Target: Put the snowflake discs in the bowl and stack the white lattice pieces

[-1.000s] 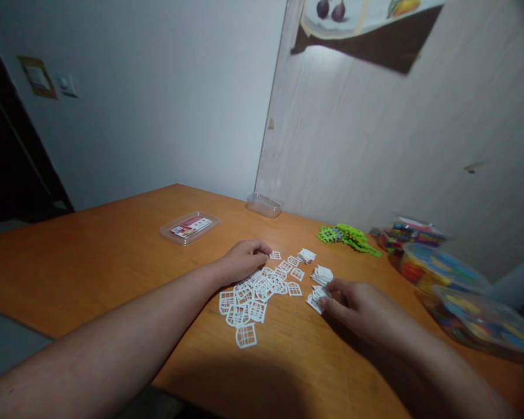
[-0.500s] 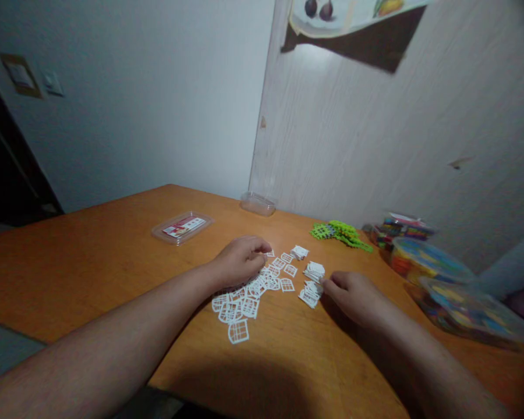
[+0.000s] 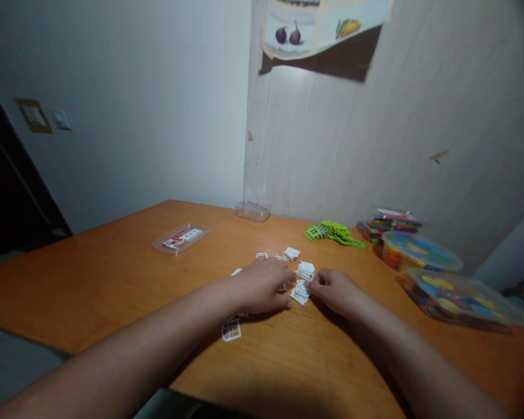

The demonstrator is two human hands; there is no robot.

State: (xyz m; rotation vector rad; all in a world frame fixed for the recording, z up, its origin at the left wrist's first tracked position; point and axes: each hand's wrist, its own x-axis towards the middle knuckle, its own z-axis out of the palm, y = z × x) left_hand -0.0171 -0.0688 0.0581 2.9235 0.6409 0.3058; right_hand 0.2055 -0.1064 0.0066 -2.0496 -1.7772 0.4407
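Observation:
My left hand (image 3: pixel 267 285) hovers palm down over a spread of thin white window-shaped plastic pieces (image 3: pixel 232 330), hiding most of them. Its thumb and forefinger are apart, pointing toward small stacks of the same pieces. My right hand (image 3: pixel 335 291) has its fingers curled together, the tips against the right edge of the nearest stack (image 3: pixel 300 293); what they pinch, if anything, is hidden. Just behind it lies a second stack (image 3: pixel 305 270), and a third, smaller stack (image 3: pixel 291 254) sits farther back.
A clear lid with a label (image 3: pixel 181 239) lies to the left, and a clear plastic tray (image 3: pixel 253 212) stands by the wall. Green interlocking pieces (image 3: pixel 334 232) are heaped at the back. Along the right stand a round tub (image 3: pixel 421 251) and another clear container (image 3: pixel 458 299) of colourful pieces.
My left hand has moved right and nearer, from the far side of the spread toward the stacks, its fingers opening. My right hand stays beside the nearest stack. The view has shifted slightly.

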